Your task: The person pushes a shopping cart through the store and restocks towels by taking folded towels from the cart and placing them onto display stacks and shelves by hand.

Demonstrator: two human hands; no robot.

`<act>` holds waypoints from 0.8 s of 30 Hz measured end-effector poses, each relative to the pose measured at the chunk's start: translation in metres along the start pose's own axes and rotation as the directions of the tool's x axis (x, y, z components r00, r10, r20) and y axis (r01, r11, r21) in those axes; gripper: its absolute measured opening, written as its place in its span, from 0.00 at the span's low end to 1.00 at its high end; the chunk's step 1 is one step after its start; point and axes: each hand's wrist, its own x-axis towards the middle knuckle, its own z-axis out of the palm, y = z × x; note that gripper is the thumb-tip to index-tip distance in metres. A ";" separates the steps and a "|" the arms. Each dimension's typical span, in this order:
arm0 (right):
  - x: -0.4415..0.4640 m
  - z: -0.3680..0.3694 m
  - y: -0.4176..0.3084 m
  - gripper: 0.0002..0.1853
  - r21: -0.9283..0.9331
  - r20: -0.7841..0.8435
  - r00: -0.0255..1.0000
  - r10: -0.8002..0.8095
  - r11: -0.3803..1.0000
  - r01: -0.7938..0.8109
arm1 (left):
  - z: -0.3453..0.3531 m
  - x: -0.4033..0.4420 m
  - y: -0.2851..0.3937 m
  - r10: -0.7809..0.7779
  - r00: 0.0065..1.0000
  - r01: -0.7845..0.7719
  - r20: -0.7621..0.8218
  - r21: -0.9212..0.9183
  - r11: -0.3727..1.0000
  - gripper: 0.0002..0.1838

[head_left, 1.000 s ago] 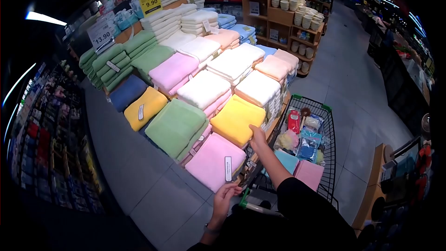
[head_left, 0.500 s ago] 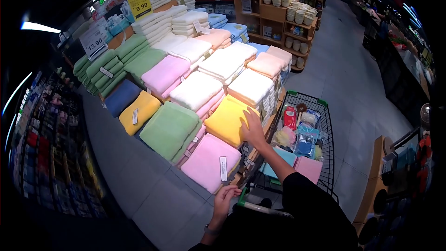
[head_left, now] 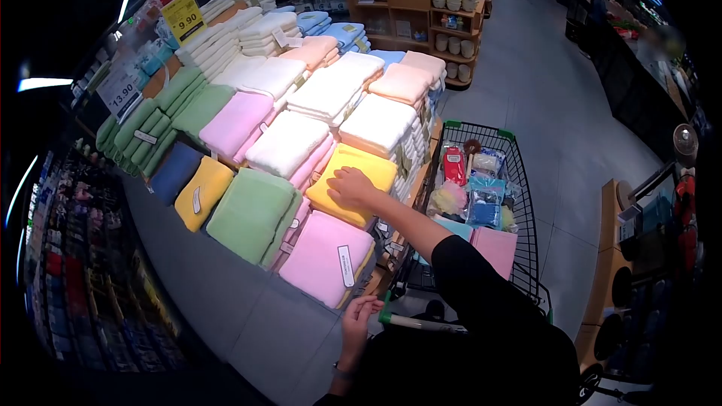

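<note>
Across the yellow towel, beyond the pink one, the right hand has moved inward from the cart-side edge — fingers slightly apart on top. The left is farther, curled near the cart handle — grip unclear.

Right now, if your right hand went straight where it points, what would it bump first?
My right hand would probably meet the white-topped towel stack past the yellow towel it touches; their heights are unclear.
</note>
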 end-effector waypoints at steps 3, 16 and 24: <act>-0.036 -0.014 -0.002 0.19 0.272 -0.276 0.961 -0.019 0.957 0.097 | 0.012 0.000 0.006 -0.012 0.999 0.010 0.030 0.078 0.997 0.11; -0.486 -0.039 -0.004 0.10 0.634 0.086 0.581 0.810 0.405 -0.659 | 0.084 0.017 -0.102 0.021 0.836 -0.534 0.549 0.803 0.264 0.12; -0.591 -0.041 0.006 0.13 0.161 0.091 0.481 0.872 0.464 -0.871 | 0.100 -0.003 -0.115 0.060 0.831 -0.556 0.553 0.827 0.084 0.23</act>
